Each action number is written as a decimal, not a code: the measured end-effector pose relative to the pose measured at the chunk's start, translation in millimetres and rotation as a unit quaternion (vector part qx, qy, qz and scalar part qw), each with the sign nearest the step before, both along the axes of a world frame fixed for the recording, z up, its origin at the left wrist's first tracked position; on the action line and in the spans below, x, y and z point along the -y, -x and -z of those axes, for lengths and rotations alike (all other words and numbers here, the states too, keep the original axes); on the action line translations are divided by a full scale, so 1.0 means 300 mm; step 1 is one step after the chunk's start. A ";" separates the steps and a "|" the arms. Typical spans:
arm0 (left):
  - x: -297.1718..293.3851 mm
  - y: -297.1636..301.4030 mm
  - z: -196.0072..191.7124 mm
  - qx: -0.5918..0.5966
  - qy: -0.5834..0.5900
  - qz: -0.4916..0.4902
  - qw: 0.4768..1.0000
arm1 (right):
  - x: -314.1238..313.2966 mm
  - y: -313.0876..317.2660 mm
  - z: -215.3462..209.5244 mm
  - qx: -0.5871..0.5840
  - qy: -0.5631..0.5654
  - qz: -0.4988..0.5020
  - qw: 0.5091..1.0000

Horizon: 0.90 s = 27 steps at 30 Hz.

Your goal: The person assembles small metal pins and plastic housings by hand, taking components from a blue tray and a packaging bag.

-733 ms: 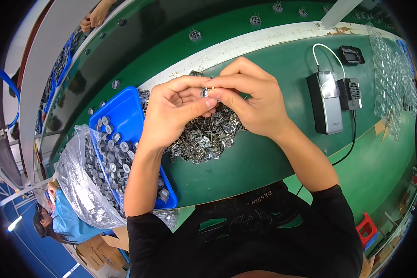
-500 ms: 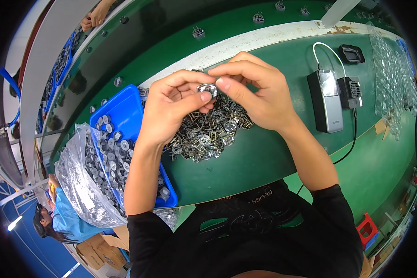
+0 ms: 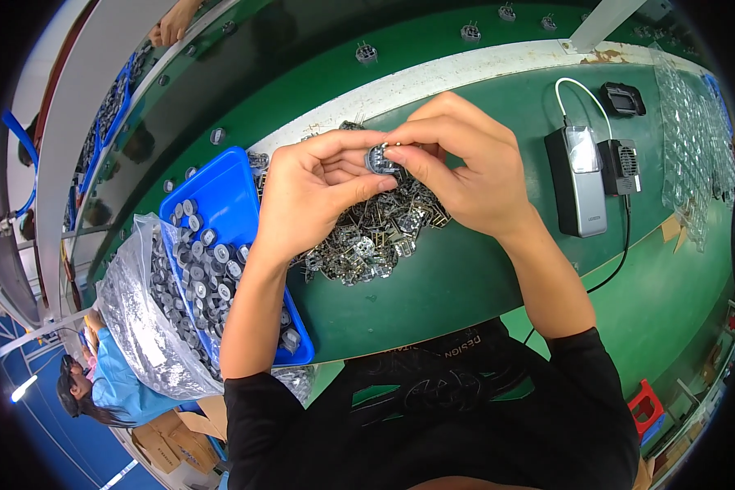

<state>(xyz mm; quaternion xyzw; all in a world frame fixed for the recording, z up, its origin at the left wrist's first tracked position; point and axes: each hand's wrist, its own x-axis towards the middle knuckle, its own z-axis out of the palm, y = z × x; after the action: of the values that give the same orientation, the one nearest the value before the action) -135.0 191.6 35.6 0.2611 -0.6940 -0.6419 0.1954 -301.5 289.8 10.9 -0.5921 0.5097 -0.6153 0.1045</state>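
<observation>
Metal pieces (image 3: 359, 255) half-hide behind left hand (image 3: 309, 196) and right hand (image 3: 474, 175) (both pinching one part (image 3: 378, 161)).

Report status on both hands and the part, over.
Left hand holds small round part; right hand at its edge. Part held over metal pile. Nothing seen blocking it.

Grey pc. (image 3: 376, 161) partly behind R fingers (image 3: 416, 162)

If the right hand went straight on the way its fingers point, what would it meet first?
The right hand would likely first meet the small round grey part between the hands, then the left hand; depth is unclear.
</observation>
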 end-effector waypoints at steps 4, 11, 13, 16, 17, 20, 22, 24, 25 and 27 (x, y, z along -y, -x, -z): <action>0.002 0.002 -0.003 -0.010 -0.022 0.011 1.000 | 0.005 -0.003 0.003 -0.010 -0.007 -0.003 1.000; 0.005 -0.001 -0.009 0.012 -0.062 0.007 0.998 | 0.008 -0.027 0.016 -0.057 0.019 0.048 0.997; 0.006 -0.002 -0.001 0.004 -0.083 0.002 0.997 | 0.013 -0.039 0.031 -0.039 0.016 0.047 0.998; 0.011 0.002 0.009 0.012 -0.075 -0.006 0.997 | 0.018 -0.043 0.047 -0.033 -0.002 0.055 0.998; 0.009 0.002 0.013 0.013 -0.075 -0.007 0.997 | 0.020 -0.044 0.051 -0.044 -0.015 0.062 0.997; 0.002 0.000 0.020 0.009 -0.063 -0.017 0.998 | 0.020 -0.045 0.055 -0.094 -0.005 0.086 0.992; 0.004 0.007 0.018 -0.046 -0.100 -0.039 0.993 | 0.027 -0.058 0.069 -0.108 0.022 0.098 0.989; 0.011 0.009 0.007 -0.025 -0.091 -0.037 0.995 | 0.030 -0.046 0.069 -0.121 0.048 0.113 0.985; 0.019 0.008 0.006 -0.005 -0.081 -0.034 0.996 | 0.031 -0.029 0.063 -0.069 0.020 0.049 0.996; 0.045 0.006 0.005 0.023 -0.027 -0.072 0.997 | 0.030 0.029 0.034 -0.017 -0.010 -0.006 1.000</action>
<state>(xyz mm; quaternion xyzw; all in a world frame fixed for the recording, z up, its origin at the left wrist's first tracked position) -136.7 177.9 34.1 0.3300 -0.6599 -0.6388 0.2182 -310.3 280.9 0.6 -0.6042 0.5143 -0.5993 0.1056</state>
